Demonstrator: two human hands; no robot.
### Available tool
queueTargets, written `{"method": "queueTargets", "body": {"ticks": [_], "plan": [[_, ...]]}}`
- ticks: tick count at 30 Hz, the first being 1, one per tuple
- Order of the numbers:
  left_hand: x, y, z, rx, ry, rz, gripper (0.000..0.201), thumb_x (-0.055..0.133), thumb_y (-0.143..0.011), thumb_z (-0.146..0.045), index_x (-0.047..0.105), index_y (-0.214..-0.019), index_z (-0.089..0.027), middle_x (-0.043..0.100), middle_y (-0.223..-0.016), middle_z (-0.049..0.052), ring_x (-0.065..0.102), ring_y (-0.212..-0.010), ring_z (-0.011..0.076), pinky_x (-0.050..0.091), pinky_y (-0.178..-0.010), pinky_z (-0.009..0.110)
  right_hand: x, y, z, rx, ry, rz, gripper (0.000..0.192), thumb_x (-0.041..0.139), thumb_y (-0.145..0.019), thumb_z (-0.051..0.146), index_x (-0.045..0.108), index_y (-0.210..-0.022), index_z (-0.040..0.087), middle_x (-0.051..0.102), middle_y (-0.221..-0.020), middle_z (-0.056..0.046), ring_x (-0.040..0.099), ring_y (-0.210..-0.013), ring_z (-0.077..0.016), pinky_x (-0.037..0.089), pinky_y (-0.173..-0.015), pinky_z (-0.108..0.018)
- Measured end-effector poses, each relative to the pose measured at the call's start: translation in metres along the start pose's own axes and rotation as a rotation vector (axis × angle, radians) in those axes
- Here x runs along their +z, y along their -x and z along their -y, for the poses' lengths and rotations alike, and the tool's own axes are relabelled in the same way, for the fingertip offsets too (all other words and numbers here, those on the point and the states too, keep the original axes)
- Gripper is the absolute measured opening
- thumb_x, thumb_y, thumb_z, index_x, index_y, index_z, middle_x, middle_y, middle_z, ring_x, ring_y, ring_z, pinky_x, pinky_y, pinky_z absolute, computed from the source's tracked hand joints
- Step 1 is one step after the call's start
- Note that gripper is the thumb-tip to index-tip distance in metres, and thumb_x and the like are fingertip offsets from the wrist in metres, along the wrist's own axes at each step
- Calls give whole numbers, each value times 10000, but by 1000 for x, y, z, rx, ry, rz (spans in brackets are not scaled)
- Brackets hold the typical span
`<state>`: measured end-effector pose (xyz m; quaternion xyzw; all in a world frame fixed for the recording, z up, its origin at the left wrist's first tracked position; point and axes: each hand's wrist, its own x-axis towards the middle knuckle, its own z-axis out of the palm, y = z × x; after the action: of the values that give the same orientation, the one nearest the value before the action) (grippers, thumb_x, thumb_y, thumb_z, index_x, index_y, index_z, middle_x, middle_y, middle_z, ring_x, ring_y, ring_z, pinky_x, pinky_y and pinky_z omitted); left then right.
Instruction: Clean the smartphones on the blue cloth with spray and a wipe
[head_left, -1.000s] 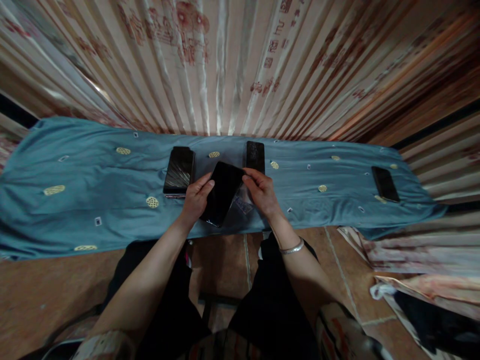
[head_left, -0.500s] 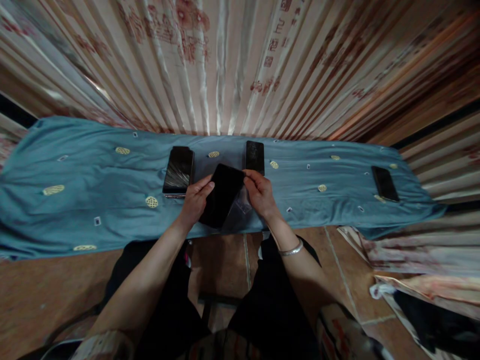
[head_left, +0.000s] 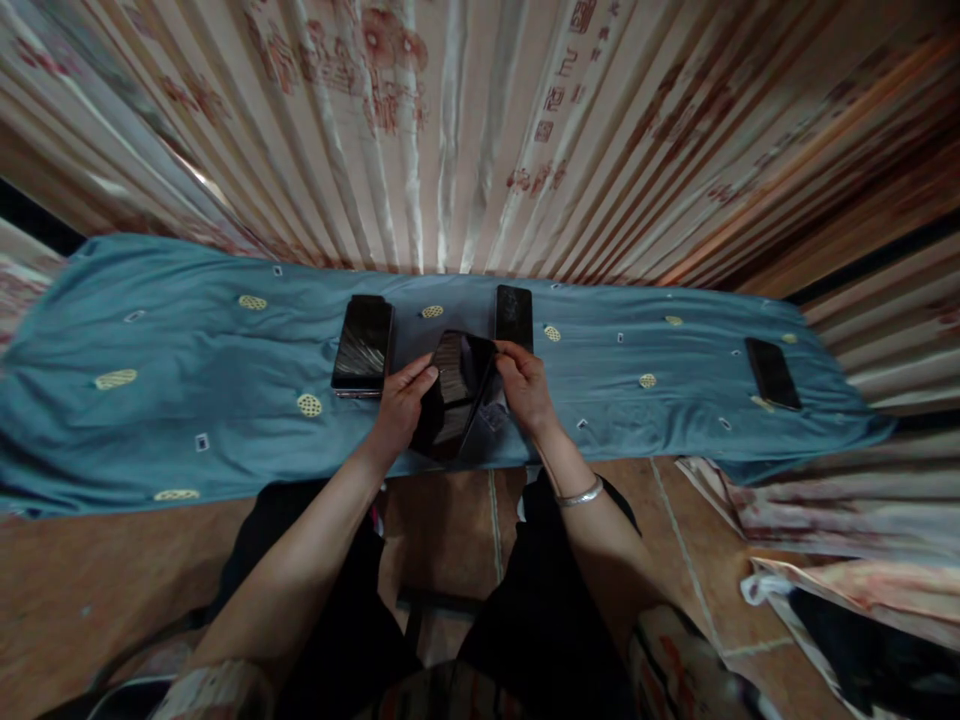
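A black smartphone is held tilted above the cloth, its glossy face toward me and catching striped reflections. My left hand is closed on its left edge, thumb on the front. My right hand pinches at its upper right corner; whether a thin film is also between those fingers I cannot tell. Under the right hand shows a clear crinkled plastic piece. To the left, close to my left hand, lies a stack of dark phones. Just beyond my right hand another black phone lies flat, its lower end covered.
A blue cloth with yellow patterns covers the long narrow table. One more dark phone lies at the far right. Pleated curtains hang right behind the table. My legs are below the front edge, above a tiled floor.
The held phone has tilted, so its plain black face now shows bright striped reflections. Both hands keep their hold with slight movement. The whole view has shifted a little.
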<state>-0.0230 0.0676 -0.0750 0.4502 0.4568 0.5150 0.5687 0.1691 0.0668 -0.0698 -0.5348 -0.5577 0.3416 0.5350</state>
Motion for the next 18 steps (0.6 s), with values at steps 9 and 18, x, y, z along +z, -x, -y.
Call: {"method": "queueTargets", "body": {"ticks": [9,18], "plan": [[0,2,4,-76,102,-86,438,829,-651,-482,793,-976,-191,819,-971,52,739,-925,230,577,-878,358,20,1,-5,62,-120,44,246,623,-818,442,718,-877,224,701,-788,26,622,-759,-163,511,-719,-274],[-10,-12,12,-11,96,-154,452,780,-686,-483,751,-1023,-183,789,-1013,63,720,-1039,242,535,-993,392,28,13,6,94,-153,217,376,662,-835,575,652,-693,227,604,-644,44,561,-662,-141,486,-624,-248]]}}
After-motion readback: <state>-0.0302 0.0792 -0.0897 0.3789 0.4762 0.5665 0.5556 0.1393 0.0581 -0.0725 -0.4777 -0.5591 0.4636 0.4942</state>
